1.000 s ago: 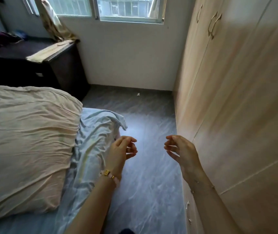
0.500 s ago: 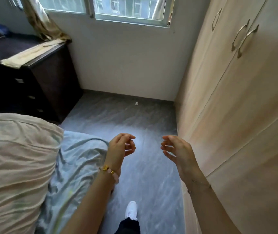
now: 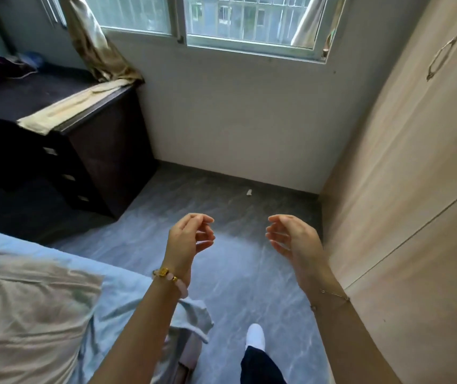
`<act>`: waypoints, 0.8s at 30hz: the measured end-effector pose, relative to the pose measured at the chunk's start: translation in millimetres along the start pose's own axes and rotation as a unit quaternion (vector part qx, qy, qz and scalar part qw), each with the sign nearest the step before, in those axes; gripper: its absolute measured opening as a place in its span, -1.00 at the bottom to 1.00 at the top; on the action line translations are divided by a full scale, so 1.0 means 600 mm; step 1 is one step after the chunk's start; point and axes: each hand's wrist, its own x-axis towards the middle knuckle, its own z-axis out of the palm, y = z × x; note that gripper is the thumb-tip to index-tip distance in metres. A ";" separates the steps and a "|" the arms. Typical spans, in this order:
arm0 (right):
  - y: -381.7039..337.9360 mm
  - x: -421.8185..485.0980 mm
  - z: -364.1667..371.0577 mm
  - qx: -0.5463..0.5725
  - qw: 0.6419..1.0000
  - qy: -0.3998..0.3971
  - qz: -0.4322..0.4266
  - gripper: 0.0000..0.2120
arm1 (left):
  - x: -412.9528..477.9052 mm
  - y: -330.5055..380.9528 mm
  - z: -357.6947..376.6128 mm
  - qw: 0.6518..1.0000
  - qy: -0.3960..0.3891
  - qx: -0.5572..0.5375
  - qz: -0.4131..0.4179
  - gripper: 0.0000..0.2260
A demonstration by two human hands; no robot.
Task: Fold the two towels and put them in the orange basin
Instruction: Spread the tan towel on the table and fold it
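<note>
My left hand [image 3: 188,239] and my right hand [image 3: 293,239] float in front of me over the grey floor, palms facing each other. The fingers of both are loosely curled and apart, and neither holds anything. A beaded bracelet circles the left wrist, a thin chain the right. No orange basin is in view. A cream cloth [image 3: 74,106] lies along the top edge of the dark dresser at the left; I cannot tell whether it is one of the towels.
A bed with a pale blue sheet [image 3: 122,297] and a beige pillow [image 3: 25,320] fills the lower left. The dark dresser [image 3: 102,162] stands by the window wall. Light wooden wardrobe doors [image 3: 415,203] line the right. My white shoe [image 3: 255,336] is on the grey floor [image 3: 235,286].
The view has moved forward and turned left along the aisle; the bed has slid down and left in the frame. Both hands keep the same empty, raised pose. A white shoe has stepped in.
</note>
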 end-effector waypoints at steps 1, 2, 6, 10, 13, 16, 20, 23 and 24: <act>-0.003 0.027 0.010 -0.005 1.000 -0.012 0.001 -0.74 | 0.021 -0.001 -0.001 1.000 0.013 0.000 -0.003 -0.75; -0.006 0.057 0.022 -0.005 1.000 -0.024 0.004 -0.74 | 0.044 -0.001 -0.001 1.000 0.025 0.000 -0.007 -0.75; -0.026 0.174 0.073 -0.008 0.997 -0.071 0.008 -0.74 | 0.139 0.005 -0.004 0.997 0.074 -0.008 -0.011 -0.76; -0.063 0.296 0.130 -0.001 0.989 -0.143 0.026 -0.76 | 0.243 0.022 -0.006 0.990 0.135 -0.022 -0.017 -0.76; -0.100 0.374 0.168 -0.011 0.980 -0.198 0.022 -0.78 | 0.313 0.039 -0.007 0.983 0.176 -0.045 -0.022 -0.75; -0.132 0.448 0.209 -0.025 0.969 -0.247 0.019 -0.80 | 0.384 0.056 -0.003 0.975 0.211 -0.068 -0.013 -0.76; -0.156 0.525 0.278 -0.035 0.954 -0.296 0.025 -0.80 | 0.453 0.075 -0.014 0.961 0.265 -0.078 0.000 -0.75; -0.157 0.558 0.337 -0.040 0.942 -0.332 0.038 -0.78 | 0.484 0.081 -0.043 0.945 0.314 -0.092 -0.007 -0.75; -0.155 0.569 0.361 -0.041 0.937 -0.344 0.042 -0.78 | 0.495 0.083 -0.058 0.939 0.330 -0.097 -0.007 -0.75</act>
